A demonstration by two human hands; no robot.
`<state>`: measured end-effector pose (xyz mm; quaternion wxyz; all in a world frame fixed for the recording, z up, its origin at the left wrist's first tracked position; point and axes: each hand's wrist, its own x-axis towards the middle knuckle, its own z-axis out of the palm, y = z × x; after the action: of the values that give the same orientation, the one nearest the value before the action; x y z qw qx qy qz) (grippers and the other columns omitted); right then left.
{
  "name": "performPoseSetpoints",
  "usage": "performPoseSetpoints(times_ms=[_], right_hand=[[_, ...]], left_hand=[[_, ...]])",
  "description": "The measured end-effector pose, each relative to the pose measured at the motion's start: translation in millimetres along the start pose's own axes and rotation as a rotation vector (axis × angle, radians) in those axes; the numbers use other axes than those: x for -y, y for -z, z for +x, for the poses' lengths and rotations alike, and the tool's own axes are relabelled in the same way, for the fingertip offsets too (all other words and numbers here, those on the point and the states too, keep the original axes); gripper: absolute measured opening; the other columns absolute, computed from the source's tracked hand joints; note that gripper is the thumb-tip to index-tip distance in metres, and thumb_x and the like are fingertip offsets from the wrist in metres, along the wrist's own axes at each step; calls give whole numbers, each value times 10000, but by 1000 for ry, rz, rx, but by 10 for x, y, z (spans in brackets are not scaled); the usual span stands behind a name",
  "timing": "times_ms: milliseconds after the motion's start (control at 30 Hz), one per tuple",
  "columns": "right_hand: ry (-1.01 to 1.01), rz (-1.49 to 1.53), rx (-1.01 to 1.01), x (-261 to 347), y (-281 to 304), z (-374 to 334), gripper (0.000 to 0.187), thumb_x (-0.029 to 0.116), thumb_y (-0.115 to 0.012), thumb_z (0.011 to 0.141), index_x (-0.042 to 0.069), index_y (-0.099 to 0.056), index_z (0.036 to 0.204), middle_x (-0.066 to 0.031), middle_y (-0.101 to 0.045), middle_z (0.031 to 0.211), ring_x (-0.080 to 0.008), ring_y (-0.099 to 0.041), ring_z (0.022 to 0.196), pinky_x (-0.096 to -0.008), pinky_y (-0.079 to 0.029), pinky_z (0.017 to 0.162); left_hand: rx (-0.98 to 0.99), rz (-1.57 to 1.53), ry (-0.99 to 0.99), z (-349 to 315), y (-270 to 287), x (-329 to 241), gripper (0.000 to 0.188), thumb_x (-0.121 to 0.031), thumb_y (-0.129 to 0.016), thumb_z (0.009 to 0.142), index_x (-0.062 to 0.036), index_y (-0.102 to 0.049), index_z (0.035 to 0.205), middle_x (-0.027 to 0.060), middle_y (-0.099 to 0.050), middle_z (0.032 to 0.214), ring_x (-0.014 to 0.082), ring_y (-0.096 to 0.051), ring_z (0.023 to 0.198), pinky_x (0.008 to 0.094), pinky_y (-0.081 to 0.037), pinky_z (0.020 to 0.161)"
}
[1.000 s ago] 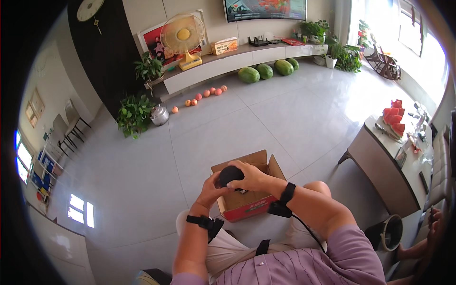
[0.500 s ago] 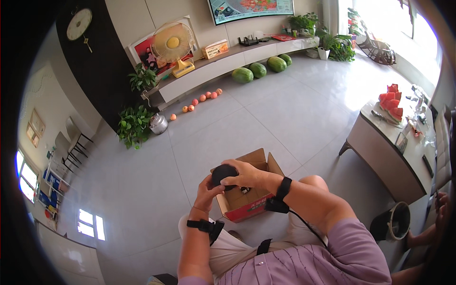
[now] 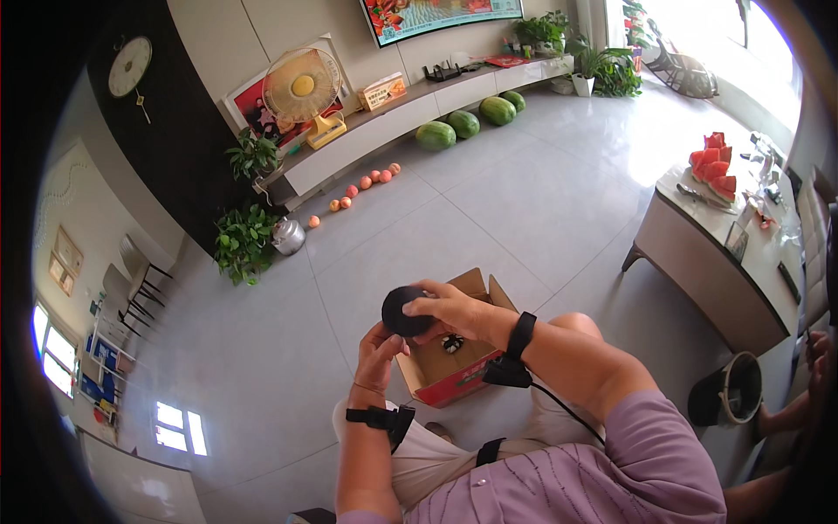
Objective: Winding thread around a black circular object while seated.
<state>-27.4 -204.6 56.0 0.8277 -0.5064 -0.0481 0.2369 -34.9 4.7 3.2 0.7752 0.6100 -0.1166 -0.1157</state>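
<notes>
Since the earlier frame, the black round thing has moved a little to the left, together with both hands, and its round face is now more visible. It is held in the air, at the far left edge of the cardboard box. The right hand has its grip clamped on this thing, with the thumb lying on the face and the other fingers mostly hidden. The left hand is at the near side, its fingertips close against the rim; whether they also clamp it, I cannot tell.

To do this handling well, in my judgement, one hand should carry the weight while the other shifts its fingers slowly, because a round rim may roll out. Keeping it more over the box is safer, although a small black-and-white object lies inside and could be hit.

About edges: the box flaps stand raised at the far and right sides, so a low move there may knock them. The right knee is just beside the box, and a black cable from the right wrist may catch. More room is on the left, over the grey floor. Well apart on the right is the tabletop with cut watermelon.
</notes>
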Motion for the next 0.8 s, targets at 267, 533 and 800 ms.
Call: performPoseSetpoints(times_ms=[267,533,800], right_hand=[[55,288,-108,81,6,21,504,276,-684,879,-2,-469,1240,-162,-585,1161,-267,-651,988,-375,-596,787],[147,-422,-351,47,52,75,674,340,-742,798,77,-447,1344,-181,-555,1178,-290,-644,976,-385,-565,792],[352,-1276,-146,-205,-13,5,686,348,-755,719,124,-499,1315,-226,-574,1131,-399,-633,964,-425,-533,851]], left_hand=[[-104,149,22,-16,75,96,149,-76,-697,883,2,-694,1010,16,-669,817,75,-582,679,223,-469,618],[55,190,5,-107,55,22,79,-37,-712,857,-28,-715,936,28,-671,821,96,-591,675,231,-481,609],[-67,-84,-173,-134,128,-52,35,-16,-707,859,-28,-696,890,28,-629,790,122,-587,648,252,-494,592]])
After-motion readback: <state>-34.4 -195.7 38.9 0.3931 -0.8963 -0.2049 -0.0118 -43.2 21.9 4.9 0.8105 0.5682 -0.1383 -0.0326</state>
